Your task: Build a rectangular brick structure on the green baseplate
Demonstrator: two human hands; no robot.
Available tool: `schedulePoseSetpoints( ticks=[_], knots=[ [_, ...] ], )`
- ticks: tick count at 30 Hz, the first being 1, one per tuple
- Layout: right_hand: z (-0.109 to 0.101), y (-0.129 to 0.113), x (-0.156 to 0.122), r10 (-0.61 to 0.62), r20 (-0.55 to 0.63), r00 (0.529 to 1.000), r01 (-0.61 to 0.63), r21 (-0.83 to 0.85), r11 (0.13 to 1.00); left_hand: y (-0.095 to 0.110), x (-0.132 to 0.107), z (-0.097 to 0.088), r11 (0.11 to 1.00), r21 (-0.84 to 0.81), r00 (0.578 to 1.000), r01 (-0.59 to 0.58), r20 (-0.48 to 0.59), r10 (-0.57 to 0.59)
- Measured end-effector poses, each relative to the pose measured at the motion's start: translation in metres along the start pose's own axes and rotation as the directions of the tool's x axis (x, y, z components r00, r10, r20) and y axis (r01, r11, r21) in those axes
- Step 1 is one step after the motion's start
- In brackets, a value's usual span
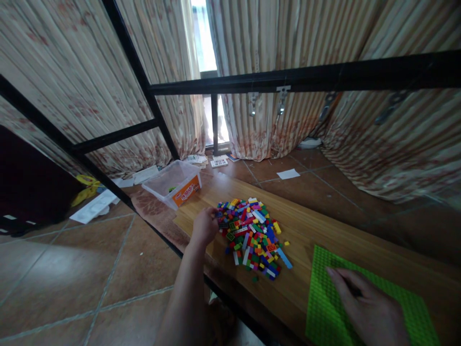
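A loose pile of small multicoloured building bricks [248,233] lies on a wooden board. My left hand [206,226] reaches to the pile's left edge, fingers curled in and touching the bricks there; what they grip, if anything, is hidden. To the right, a bright green studded baseplate [317,293] lies flat on the same board. Over it is my right hand [370,302], thumb and fingers drawn together. Anything between those fingertips is too small or hidden to make out. A light blue long brick [284,258] sticks out at the pile's right side.
A clear plastic box [176,182] with an orange label stands at the board's far left end, something green inside. Black metal bars [230,85] cross behind the board, with metal clips hanging from one. Papers [288,174] lie on the tiled floor before the curtains [288,43].
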State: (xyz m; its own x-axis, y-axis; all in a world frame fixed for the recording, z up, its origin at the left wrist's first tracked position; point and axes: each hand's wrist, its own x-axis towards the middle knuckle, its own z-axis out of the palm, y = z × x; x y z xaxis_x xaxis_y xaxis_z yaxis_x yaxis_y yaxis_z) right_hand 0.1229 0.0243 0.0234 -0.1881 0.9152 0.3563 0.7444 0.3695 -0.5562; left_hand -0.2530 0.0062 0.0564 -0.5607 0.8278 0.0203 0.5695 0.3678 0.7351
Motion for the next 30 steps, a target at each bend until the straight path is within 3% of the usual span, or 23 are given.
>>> schedulePoseSetpoints(
  ticks=[2,4,5,7,9,11,13,20,26,30],
  knots=[
    [0.001,0.003,-0.001,0.008,-0.005,1.000,-0.008,0.008,1.000,0.004,-0.006,-0.005,0.995,-0.098,0.999,0.010,0.038,-0.007],
    [0.001,0.005,-0.001,0.009,-0.003,1.000,-0.009,0.013,1.000,0.012,-0.014,-0.009,0.945,-0.324,0.993,0.038,0.115,-0.001],
    [0.001,0.005,-0.001,0.010,0.000,1.000,-0.010,0.014,1.000,0.017,-0.018,-0.011,0.858,-0.506,0.985,0.088,0.173,0.000],
    [0.001,0.004,-0.001,0.011,0.003,1.000,-0.011,0.021,1.000,0.029,-0.026,-0.011,0.582,-0.781,0.960,0.229,0.281,-0.001],
    [0.000,0.001,0.000,0.017,0.001,1.000,-0.017,0.026,1.000,0.041,-0.032,-0.008,0.363,-0.870,0.935,0.335,0.353,-0.015],
    [-0.002,-0.002,0.001,0.027,-0.002,1.000,-0.027,0.023,0.999,0.052,-0.036,-0.002,0.284,-0.873,0.915,0.396,0.401,-0.045],
    [-0.005,-0.006,0.002,0.034,-0.007,0.999,-0.034,0.018,0.999,0.062,-0.039,0.008,0.287,-0.848,0.892,0.445,0.447,-0.062],
    [-0.011,-0.018,0.005,0.031,-0.022,0.999,-0.029,0.082,0.996,0.092,-0.054,0.044,0.434,-0.732,0.809,0.526,0.588,0.011],
    [-0.014,-0.016,0.006,0.077,-0.070,0.995,-0.068,0.129,0.989,0.105,-0.069,0.067,0.502,-0.682,0.760,0.532,0.646,0.071],
    [-0.019,-0.018,0.006,0.124,-0.051,0.991,-0.108,0.239,0.965,0.110,-0.079,0.084,0.614,-0.632,0.728,0.473,0.673,0.132]
  ],
)
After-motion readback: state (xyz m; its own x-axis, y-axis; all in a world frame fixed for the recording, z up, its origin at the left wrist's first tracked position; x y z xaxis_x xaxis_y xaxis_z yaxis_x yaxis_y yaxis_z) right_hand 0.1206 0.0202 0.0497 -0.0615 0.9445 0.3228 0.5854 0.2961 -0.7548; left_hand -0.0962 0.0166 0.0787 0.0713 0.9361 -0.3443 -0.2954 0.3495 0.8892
